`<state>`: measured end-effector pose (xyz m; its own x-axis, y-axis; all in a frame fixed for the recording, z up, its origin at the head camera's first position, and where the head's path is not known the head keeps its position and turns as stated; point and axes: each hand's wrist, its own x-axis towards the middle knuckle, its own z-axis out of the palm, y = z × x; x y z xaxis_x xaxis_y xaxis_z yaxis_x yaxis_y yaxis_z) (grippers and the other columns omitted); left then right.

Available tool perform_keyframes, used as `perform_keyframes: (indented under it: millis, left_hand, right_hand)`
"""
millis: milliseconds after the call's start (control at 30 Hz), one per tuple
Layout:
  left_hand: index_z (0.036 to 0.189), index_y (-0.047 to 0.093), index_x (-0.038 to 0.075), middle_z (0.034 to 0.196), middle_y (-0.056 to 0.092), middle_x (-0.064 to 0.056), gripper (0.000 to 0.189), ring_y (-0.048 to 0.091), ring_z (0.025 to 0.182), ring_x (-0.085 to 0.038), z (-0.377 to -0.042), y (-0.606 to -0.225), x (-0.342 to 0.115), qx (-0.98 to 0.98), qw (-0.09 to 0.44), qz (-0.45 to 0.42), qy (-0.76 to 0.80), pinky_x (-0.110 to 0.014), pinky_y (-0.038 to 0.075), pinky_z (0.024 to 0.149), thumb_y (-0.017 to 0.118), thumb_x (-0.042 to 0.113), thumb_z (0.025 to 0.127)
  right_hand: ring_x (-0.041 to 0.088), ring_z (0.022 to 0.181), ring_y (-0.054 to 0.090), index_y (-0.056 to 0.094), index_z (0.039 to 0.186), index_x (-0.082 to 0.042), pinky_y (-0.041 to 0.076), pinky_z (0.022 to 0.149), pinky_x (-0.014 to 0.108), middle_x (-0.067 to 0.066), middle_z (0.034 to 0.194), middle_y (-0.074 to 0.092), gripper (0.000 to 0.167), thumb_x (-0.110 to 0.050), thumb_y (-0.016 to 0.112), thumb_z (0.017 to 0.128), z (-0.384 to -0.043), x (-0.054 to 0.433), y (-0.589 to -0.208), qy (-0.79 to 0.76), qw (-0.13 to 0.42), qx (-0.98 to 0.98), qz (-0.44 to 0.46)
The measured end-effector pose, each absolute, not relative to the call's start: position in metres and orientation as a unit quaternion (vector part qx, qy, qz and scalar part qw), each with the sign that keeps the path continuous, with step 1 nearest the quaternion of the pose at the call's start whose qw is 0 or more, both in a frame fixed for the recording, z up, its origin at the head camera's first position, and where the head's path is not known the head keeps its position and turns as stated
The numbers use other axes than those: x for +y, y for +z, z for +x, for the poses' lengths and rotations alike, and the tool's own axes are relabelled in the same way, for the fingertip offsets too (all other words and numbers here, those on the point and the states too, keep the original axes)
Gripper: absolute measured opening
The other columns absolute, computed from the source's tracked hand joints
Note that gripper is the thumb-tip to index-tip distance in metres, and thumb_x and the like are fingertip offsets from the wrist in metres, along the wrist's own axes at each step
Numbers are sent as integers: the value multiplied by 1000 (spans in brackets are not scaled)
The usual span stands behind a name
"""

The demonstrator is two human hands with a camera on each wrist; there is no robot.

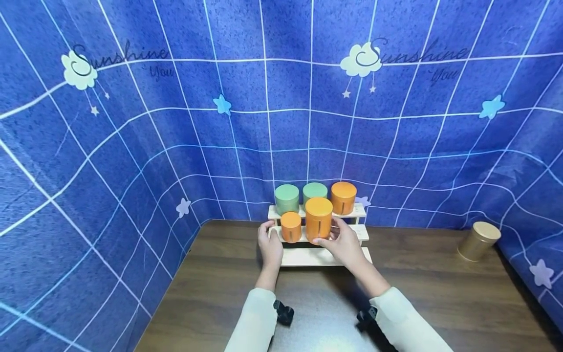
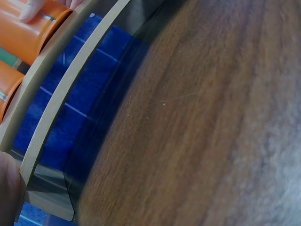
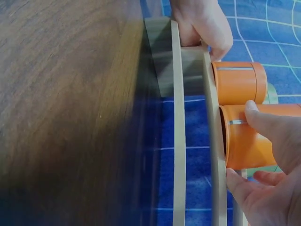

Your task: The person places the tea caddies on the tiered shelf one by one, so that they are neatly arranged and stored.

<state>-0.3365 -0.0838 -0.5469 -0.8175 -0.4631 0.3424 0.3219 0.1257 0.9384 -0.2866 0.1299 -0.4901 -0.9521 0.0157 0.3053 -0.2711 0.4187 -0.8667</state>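
A three-step wooden display stand (image 1: 308,256) stands against the blue cloth. My left hand (image 1: 270,244) grips its left end at the middle step; in the right wrist view this hand (image 3: 204,23) curls over the stand's edge. With thumb and fingers, my right hand (image 1: 345,243) holds a large orange canister (image 1: 318,220) upright at the middle step. The canister's base (image 3: 244,146) is at the step's surface, though full contact is hard to tell. Just left of it sits a smaller orange canister (image 1: 291,227), between the two hands.
On the top step are two green canisters (image 1: 287,198) and another orange canister (image 1: 343,198). A gold canister (image 1: 478,241) stands at the right of the wooden table (image 1: 220,283). Blue patterned cloth (image 1: 290,132) rises behind and at the sides.
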Motion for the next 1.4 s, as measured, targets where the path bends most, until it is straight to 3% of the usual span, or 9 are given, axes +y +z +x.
perform_keyframes:
  millis: [200, 400, 533, 700, 867, 1400]
  left_hand:
    - [117, 67, -1, 123, 65, -21, 26, 60, 130, -33, -335, -547, -82, -693, 294, 54, -656, -51, 45, 116, 51, -6, 97]
    - [116, 66, -5, 124, 65, -23, 25, 59, 130, -37, -334, -544, -82, -691, 297, 48, -658, -53, 42, 119, 51, -7, 97]
    - [117, 66, -6, 125, 64, -24, 25, 58, 131, -39, -335, -541, -83, -684, 294, 47, -666, -53, 41, 121, 50, -8, 98]
    - [117, 66, -5, 125, 64, -24, 26, 58, 132, -38, -335, -540, -82, -686, 292, 50, -665, -53, 41, 121, 49, -8, 97]
    - [117, 66, -6, 125, 64, -24, 26, 57, 132, -39, -333, -540, -82, -687, 288, 50, -665, -55, 40, 121, 50, -8, 97]
    - [117, 66, -4, 126, 64, -23, 25, 58, 133, -37, -332, -541, -82, -694, 286, 56, -658, -53, 41, 121, 51, -7, 97]
  right_hand:
    - [40, 130, 67, 55, 148, -4, 58, 106, 47, 22, 145, 64, 83, -15, 95, 77, -284, 136, -493, 519, 128, -837, 114]
    - [43, 127, 67, 48, 153, 1, 58, 106, 50, 26, 149, 59, 83, -15, 90, 83, -274, 144, -492, 485, 123, -858, 115]
    - [44, 124, 69, 53, 147, 5, 56, 106, 55, 29, 144, 62, 71, -12, 85, 87, -268, 152, -488, 465, 141, -865, 124]
    - [40, 124, 68, 66, 133, 2, 54, 108, 57, 22, 133, 70, 49, -14, 82, 89, -261, 164, -487, 423, 172, -881, 129]
    - [41, 131, 64, 71, 128, 1, 52, 110, 58, 22, 138, 68, 41, -15, 80, 91, -255, 179, -488, 397, 178, -890, 137]
    - [52, 137, 55, 68, 131, 2, 41, 116, 68, 30, 145, 60, 45, -18, 79, 92, -242, 225, -478, 346, 203, -908, 125]
